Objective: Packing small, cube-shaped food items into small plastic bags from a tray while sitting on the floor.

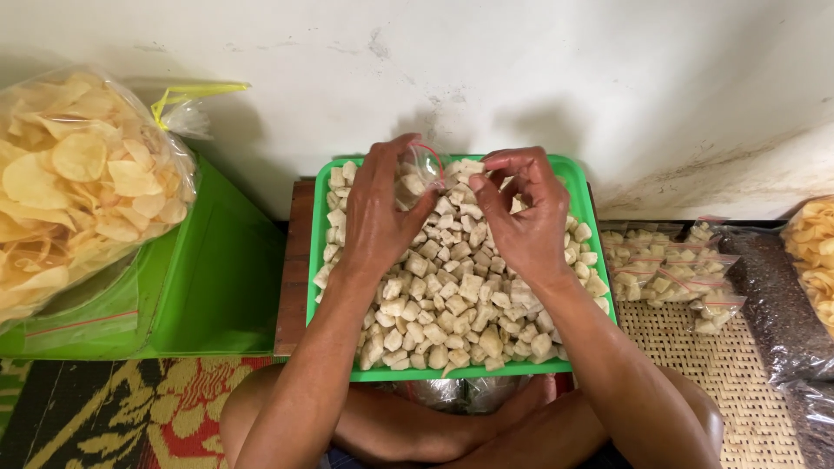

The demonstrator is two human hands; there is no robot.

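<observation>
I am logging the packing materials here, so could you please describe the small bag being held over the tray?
The small clear plastic bag is thin and glossy, with a red strip along its mouth. The left hand holds it over the far end of the green tray, its mouth turned toward the right hand. A few pale cubes show inside. Its lower part is hidden behind the fingers.

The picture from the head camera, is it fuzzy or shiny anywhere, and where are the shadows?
Head view: sharp across the green tray and pale cubes; soft shadows of both hands fall on the white wall; slight glare on the small clear bag in the left hand and on the big crisp bag; edges look slightly bent.
</observation>
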